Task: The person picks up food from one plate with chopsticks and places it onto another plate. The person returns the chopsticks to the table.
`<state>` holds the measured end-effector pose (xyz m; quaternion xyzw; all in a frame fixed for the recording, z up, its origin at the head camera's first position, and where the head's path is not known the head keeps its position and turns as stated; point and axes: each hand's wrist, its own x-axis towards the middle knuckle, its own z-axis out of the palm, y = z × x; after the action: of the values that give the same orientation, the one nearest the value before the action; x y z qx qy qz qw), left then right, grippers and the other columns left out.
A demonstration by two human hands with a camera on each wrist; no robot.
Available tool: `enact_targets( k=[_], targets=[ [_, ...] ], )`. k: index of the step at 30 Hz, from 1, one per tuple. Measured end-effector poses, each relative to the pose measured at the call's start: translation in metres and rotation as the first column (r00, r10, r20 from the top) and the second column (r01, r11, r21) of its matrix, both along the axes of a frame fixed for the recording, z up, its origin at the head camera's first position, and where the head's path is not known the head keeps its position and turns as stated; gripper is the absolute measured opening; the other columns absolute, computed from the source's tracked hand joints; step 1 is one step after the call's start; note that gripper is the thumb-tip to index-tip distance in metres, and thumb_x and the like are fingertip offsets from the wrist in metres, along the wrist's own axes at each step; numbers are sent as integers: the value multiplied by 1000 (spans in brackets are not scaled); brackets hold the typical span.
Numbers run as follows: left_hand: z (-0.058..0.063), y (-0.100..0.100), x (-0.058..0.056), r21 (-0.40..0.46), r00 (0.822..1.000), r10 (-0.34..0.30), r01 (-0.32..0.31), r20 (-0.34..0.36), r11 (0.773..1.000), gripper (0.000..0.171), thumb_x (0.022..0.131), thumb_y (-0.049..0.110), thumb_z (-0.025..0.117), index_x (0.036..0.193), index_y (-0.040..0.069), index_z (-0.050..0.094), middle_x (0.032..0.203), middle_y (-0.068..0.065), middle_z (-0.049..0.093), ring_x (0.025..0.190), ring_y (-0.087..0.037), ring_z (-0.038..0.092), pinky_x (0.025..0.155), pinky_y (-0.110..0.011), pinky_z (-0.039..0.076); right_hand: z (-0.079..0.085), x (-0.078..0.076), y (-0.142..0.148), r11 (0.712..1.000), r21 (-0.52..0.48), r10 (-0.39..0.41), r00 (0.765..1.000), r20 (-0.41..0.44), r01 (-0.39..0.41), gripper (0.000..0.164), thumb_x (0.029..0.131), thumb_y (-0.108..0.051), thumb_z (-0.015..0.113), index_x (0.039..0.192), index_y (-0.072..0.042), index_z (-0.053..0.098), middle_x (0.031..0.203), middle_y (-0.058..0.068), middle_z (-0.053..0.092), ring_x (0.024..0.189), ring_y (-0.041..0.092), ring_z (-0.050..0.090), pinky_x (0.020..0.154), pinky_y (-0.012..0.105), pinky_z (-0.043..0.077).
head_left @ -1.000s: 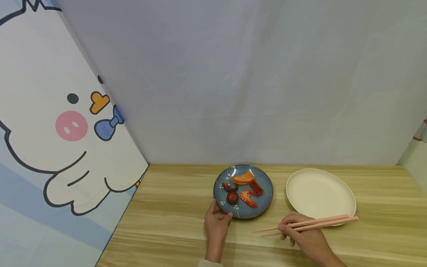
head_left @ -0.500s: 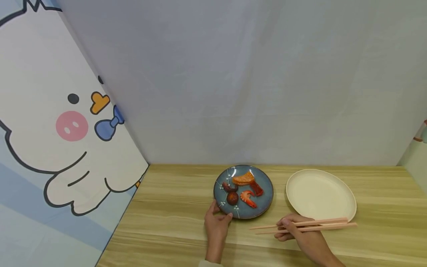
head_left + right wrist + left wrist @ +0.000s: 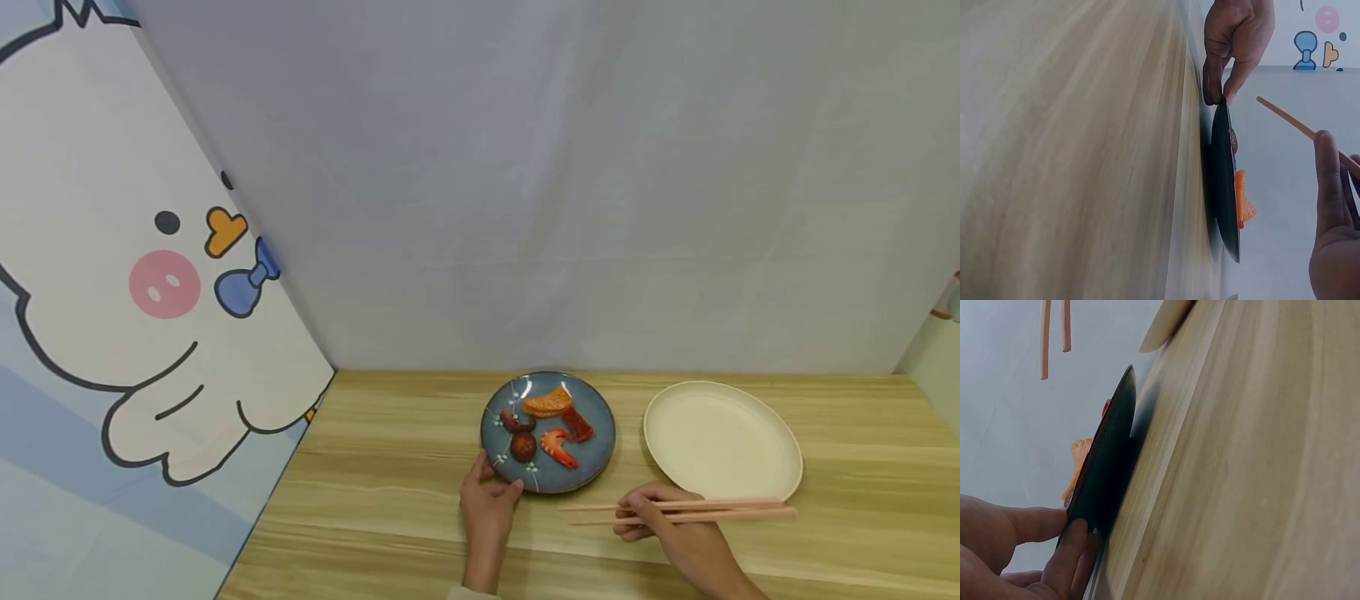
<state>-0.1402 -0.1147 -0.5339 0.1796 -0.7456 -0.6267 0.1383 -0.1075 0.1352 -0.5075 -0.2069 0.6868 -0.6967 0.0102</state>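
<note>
Blue plate (image 3: 602, 433) rests on the tabletop (image 3: 360, 475), left of the cream plate (image 3: 722, 440), carrying a prawn (image 3: 557, 451), an orange slice (image 3: 547, 403) and other pieces. Left hand (image 3: 487, 504) pinches its near-left rim; the wrist views show fingers beneath and the dark underside, both hidden in the head view. Right hand (image 3: 684, 537), fingers curled, grips chopsticks (image 3: 735, 503), tips parted, near side of the blue plate.

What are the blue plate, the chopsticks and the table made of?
The blue plate looks like glazed ceramic: it has a bright, glassy highlight. The chopsticks look like smooth, matte wood, pale and shineless, though plastic is possible. The table shows streaky grain: wood, or perhaps a wood-look print.
</note>
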Motion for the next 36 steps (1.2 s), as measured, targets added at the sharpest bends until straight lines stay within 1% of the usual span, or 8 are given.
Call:
enact_targets(
  k=[4,10,16,24,26,31,33,36],
  targets=[
    [-1,0,0,3,1000,1,0,-6,1000,75,77,-15,81,144,-21,48,113,-26,63,72,-18,66,55,-17,53,1,1,-3,996,38,-78,996,42,76,24,109,0,53,105,20,65,92,6,77,81,19,79,69,37,69],
    [-2,-1,1,8,1000,-10,10,-10,1000,74,77,-15,80,144,-22,47,111,-25,63,73,-19,67,55,-18,53,2,-1,-6,990,62,-126,992,34,123,21,108,0,56,106,18,67,89,7,76,77,15,77,66,35,69],
    [-2,-1,0,0,1000,-6,6,-1,1000,76,78,-14,81,145,-20,48,112,-25,62,72,-14,66,56,-17,54,4,-3,-10,988,90,-127,992,-6,127,24,109,-2,53,106,13,71,96,5,76,81,17,77,68,35,70],
    [-1,0,1,-6,1000,4,-4,-14,1000,76,77,-14,82,144,-21,48,111,-25,62,71,-15,65,55,-17,53,6,-9,-16,989,90,-116,993,-24,118,33,114,-5,43,108,12,70,102,23,71,84,20,77,70,37,70],
    [-1,0,1,-8,1000,4,-4,-15,1000,76,77,-14,82,144,-21,48,111,-26,62,71,-16,65,54,-17,53,6,-10,-18,990,77,-119,992,-31,121,29,112,-4,46,108,12,70,101,20,71,83,19,77,70,37,70],
    [0,0,1,0,1000,1,-1,-8,1000,76,78,-14,82,145,-21,47,112,-26,61,72,-16,65,55,-17,53,5,-14,-25,992,44,-116,992,-44,118,24,110,-1,51,106,11,72,98,2,75,82,17,77,70,35,70],
    [0,0,1,1,1000,-1,1,-6,1000,75,78,-14,82,145,-21,48,112,-26,62,72,-16,65,55,-17,53,5,-16,-27,994,26,-108,993,-39,109,25,110,-1,50,106,12,72,98,2,76,82,16,78,70,35,70],
    [0,-1,1,8,1000,-1,1,4,1000,75,78,-13,81,145,-20,48,112,-25,62,72,-14,65,55,-18,53,5,-18,-31,996,3,-89,996,-30,90,28,111,-1,48,108,15,71,99,11,77,84,16,78,71,36,69]
  ],
)
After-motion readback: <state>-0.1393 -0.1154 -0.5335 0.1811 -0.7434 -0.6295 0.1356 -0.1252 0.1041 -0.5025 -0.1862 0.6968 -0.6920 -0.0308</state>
